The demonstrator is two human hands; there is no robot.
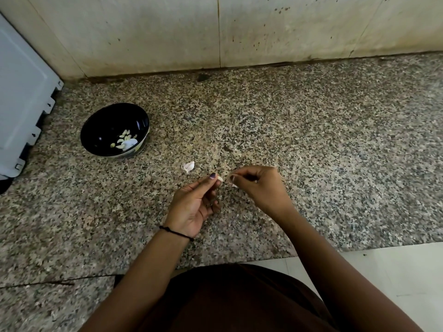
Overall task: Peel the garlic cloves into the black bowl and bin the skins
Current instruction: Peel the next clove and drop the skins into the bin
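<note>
Two hands work close together above the middle of the granite counter [311,140], nearer its front edge than the wall [143,32]. The left hand [194,202], palm turned up with a black thread [176,232] round the wrist, pinches a pale garlic clove [219,179] between thumb and fingertip. The right hand [259,185], fingers curled, pinches a scrap of skin [233,176] just beside the clove; whether the scrap still hangs on the clove I cannot tell. A loose papery piece [188,166] lies on the counter just beyond the left hand. The black bowl [100,130] stands well apart towards the counter's left end, holding several peeled cloves [124,137]. A white appliance [21,92] stands at the left edge.
</note>
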